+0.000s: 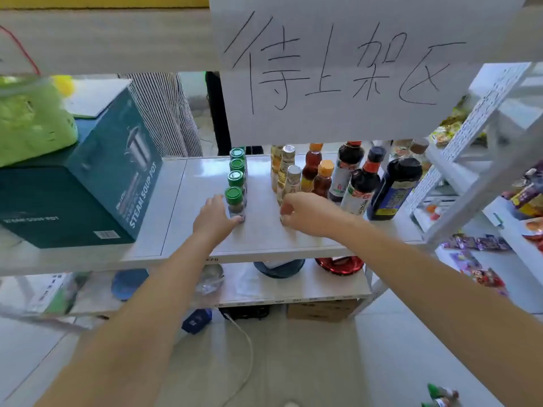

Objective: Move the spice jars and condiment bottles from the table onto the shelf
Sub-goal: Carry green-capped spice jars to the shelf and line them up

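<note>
Four green-lidded spice jars stand in a file on the white shelf, and the left hand grips the front jar low at its base. Just beside it, the right hand curls its fingers round the lower part of the nearest silver-capped bottle. Orange-capped bottles and dark sauce bottles stand in rows further right. Most of the job looks done; a blurred green-topped bottle at the lower right may remain. A steam soup pot box sits left.
</note>
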